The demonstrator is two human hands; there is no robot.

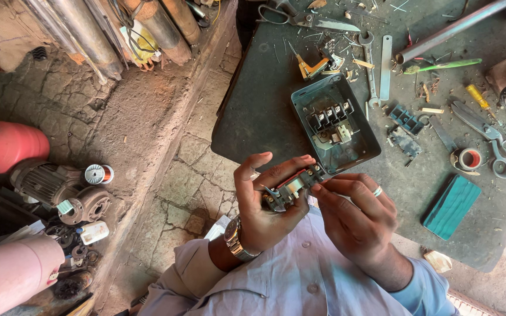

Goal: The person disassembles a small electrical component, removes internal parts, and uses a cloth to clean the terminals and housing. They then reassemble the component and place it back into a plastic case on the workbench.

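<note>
Switch block [291, 188] gripped by left hand [265, 205], right hand [355, 213] pinching its end.

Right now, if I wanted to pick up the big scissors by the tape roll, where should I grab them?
Take the scissors by the two ring handles, probably coming from the tape roll end. The loops lie flat on the table, open and clear, while the blades point the other way, towards the yellow screwdriver. That should keep your fingers off the sharp part.
</note>
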